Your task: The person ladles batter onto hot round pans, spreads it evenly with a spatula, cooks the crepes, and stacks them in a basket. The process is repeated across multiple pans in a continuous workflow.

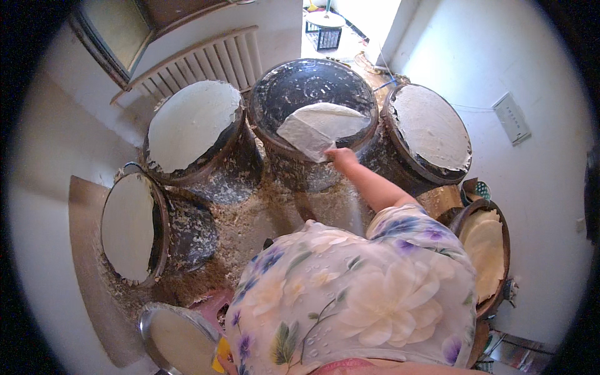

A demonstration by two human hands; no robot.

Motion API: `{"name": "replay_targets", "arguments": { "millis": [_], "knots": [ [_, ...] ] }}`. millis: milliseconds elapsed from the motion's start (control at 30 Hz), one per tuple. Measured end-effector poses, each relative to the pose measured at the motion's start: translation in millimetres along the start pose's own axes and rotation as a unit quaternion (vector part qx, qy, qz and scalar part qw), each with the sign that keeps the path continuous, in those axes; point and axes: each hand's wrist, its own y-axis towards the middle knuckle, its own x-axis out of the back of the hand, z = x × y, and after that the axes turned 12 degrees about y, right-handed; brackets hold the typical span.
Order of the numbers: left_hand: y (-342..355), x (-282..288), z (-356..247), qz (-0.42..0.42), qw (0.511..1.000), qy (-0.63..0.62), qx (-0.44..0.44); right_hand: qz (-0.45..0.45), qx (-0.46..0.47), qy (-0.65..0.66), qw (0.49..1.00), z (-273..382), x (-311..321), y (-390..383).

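Observation:
On the dark round griddle in the middle lies a thin pale pancake sheet, partly lifted and folded at its near edge. My right hand pinches that edge at the griddle's near rim. The far part of the griddle's black surface shows bare, with white specks. My left hand shows only in part at the lower edge, its fingers mostly hidden by my body. It seems closed on a yellow object, whose kind I cannot make out. Beside it stands a metal basin of pale batter.
More griddles coated with pale batter stand around me: one far left, one near left and one right. Stacked flat pancakes rest on a round holder at right. Behind are a radiator and a black crate in the doorway.

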Motion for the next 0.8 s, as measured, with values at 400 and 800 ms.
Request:
{"name": "replay_targets", "arguments": {
  "millis": [400,800],
  "knots": [
    [-6,-136,-96,0.111,0.972,-0.2,-0.051,-0.133,-0.168,0.467,0.858,-44,35,20],
    [-99,-271,-169,0.352,0.925,-0.016,-0.139,-0.029,0.061,-0.205,0.976,-13,61,38]
  ]
}}
